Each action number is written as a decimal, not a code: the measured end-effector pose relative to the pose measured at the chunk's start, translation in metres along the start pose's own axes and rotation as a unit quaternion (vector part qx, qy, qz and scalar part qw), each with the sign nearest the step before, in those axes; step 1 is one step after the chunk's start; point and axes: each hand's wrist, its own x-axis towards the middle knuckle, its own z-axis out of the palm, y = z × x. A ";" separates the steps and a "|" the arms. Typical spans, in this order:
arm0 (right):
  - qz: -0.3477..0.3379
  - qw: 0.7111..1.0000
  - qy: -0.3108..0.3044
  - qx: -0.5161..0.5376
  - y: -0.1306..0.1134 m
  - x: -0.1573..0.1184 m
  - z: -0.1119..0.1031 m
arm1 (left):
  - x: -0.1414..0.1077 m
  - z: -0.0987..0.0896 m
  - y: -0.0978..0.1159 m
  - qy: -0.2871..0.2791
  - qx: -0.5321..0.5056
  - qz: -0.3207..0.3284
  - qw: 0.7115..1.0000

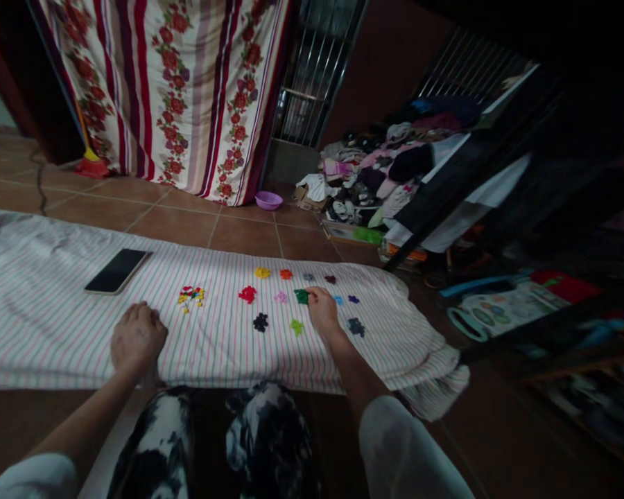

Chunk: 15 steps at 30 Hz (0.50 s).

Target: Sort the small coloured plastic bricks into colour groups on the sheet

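The right hand (322, 310) is at the green pile (301, 296) on the striped cloth (213, 353), fingertips drawn narrow; whether they pinch a piece, I cannot tell. The pink pile (281, 296) lies just left of the green, the lime pile (297, 327) nearer the person, the blue pile (338, 300) just right of the hand. The left hand (138, 336) rests on the cloth, fingers curled, its palm hidden, near the phone (118, 271) and the mixed pile (191, 298).

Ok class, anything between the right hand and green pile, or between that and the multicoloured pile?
Nothing visible separates the right hand from the green pile. The pink pile and red pile lie between that and the multicoloured pile.
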 end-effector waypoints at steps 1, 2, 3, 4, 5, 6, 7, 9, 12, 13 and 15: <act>0.005 1.000 0.003 0.003 -0.002 -0.002 -0.004 | 0.000 -0.001 0.000 -0.004 0.001 -0.001 1.000; 0.007 1.000 0.005 0.007 -0.003 -0.004 -0.009 | -0.001 -0.003 0.001 -0.009 0.002 -0.002 1.000; 0.008 1.000 0.008 0.012 -0.005 -0.006 -0.013 | -0.001 -0.005 0.001 -0.014 0.001 -0.003 1.000; 0.007 1.000 0.010 0.017 -0.006 -0.009 -0.016 | -0.001 -0.007 0.002 -0.018 -0.001 -0.004 1.000; 0.007 1.000 0.014 0.022 -0.006 -0.011 -0.020 | -0.002 -0.009 0.003 -0.020 -0.006 -0.004 1.000; 0.008 0.999 0.018 0.027 -0.006 -0.013 -0.024 | -0.002 -0.011 0.004 -0.022 -0.012 -0.005 1.000; 0.011 0.999 0.023 0.029 -0.004 -0.015 -0.027 | -0.002 -0.012 0.005 -0.023 -0.020 -0.008 1.000; 0.024 0.998 0.039 0.030 0.003 -0.016 -0.036 | -0.002 -0.015 0.008 -0.032 -0.034 -0.020 0.999; 0.058 0.994 0.082 0.037 0.025 -0.013 -0.055 | -0.003 -0.016 0.009 -0.056 -0.044 -0.038 0.997; 0.077 0.991 0.101 0.044 0.035 -0.011 -0.063 | -0.003 -0.015 0.008 -0.061 -0.044 -0.044 0.996; 0.126 0.978 0.149 0.068 0.057 -0.007 -0.080 | -0.002 -0.012 0.003 -0.069 -0.044 -0.075 0.994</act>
